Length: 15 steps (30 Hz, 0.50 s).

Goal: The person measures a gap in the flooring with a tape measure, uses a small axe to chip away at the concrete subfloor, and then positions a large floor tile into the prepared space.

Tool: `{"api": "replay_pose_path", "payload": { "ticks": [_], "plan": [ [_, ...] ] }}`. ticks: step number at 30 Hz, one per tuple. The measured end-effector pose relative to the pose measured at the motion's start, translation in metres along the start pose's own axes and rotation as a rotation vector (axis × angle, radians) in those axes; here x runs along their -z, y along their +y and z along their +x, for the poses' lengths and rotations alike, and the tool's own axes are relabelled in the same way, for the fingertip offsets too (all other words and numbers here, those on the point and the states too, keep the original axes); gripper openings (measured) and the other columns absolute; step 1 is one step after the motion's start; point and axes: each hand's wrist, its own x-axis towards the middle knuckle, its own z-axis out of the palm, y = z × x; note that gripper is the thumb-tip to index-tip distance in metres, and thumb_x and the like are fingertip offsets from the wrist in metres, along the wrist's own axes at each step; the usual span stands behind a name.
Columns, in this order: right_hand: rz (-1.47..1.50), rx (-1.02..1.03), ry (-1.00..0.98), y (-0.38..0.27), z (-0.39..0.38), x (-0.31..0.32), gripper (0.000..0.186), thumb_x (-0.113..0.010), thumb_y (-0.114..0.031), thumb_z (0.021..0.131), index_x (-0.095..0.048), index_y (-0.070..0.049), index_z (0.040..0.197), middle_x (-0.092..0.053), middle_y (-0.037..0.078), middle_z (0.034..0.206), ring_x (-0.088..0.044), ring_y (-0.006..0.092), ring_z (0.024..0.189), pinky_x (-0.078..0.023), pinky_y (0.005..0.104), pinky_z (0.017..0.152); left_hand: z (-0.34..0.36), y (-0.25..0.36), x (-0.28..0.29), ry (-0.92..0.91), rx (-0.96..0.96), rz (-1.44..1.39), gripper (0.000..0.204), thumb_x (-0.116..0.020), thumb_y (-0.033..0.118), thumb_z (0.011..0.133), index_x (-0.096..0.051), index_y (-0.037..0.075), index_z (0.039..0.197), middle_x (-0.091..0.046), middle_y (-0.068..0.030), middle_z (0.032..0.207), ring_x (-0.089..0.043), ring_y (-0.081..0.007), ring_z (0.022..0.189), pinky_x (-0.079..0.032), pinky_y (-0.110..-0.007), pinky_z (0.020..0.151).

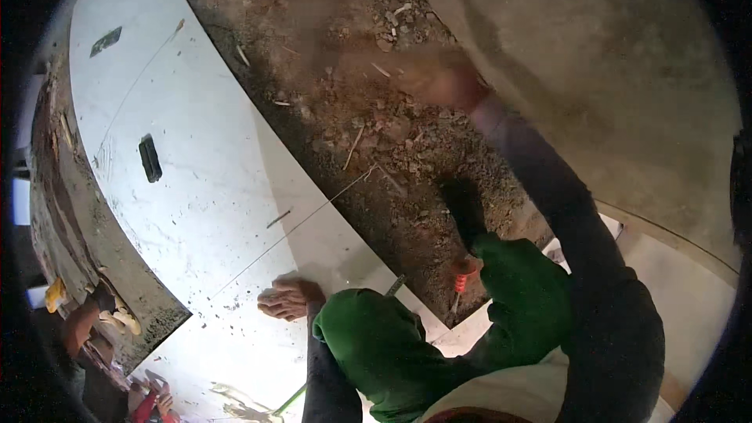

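My left hand (291,299) rests on a large white board (235,164), fingers laid against its surface with nothing visible in them. Over the bare soil reaches my right arm; its hand (446,86) is smeared by motion, so its fingers and anything in them cannot be made out. A thin wire or cord (301,223) runs across the board and over its edge onto the soil. Near it lies a short dark sliver (278,219). Beside my green-clad knee, a tool with a red handle (464,268) and a thin shaft stands close to the board's corner.
Rough soil (384,133) with stones and wood splinters fills the strip between the board and a smooth grey slab (595,55). A dark rectangular fitting or opening (150,158) marks the board. At the lower left are another person's hand (163,403) and a yellowish shoe (124,317).
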Motion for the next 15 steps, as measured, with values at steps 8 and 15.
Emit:
{"api": "replay_pose_path", "payload": {
  "ticks": [8,15],
  "plan": [
    [0.067,-0.271,0.007,-0.084,0.043,-0.026,0.049,-0.067,-0.049,0.101,-0.072,-0.001,0.095,-0.064,0.009,0.065,-0.060,0.0171,0.051,-0.047,0.0381,0.045,0.008,-0.008,-0.005,0.099,-0.047,0.066,0.083,-0.025,0.065,0.106,-0.022,0.006,0.163,-0.025,-0.0175,0.166,-0.038,-0.0386,0.143,-0.036,-0.058,0.109],
    [0.007,-0.144,-0.109,0.006,-0.030,0.010,0.047,-0.067,-0.048,0.100,-0.069,-0.001,0.108,-0.069,0.013,0.078,-0.066,0.0247,0.061,-0.054,0.0408,0.055,-0.012,0.001,0.009,-0.061,-0.029,0.036,0.084,-0.024,0.065,0.106,-0.018,0.006,0.165,-0.022,-0.0236,0.166,-0.035,-0.0400,0.145,-0.034,-0.058,0.112]
  ]
}}
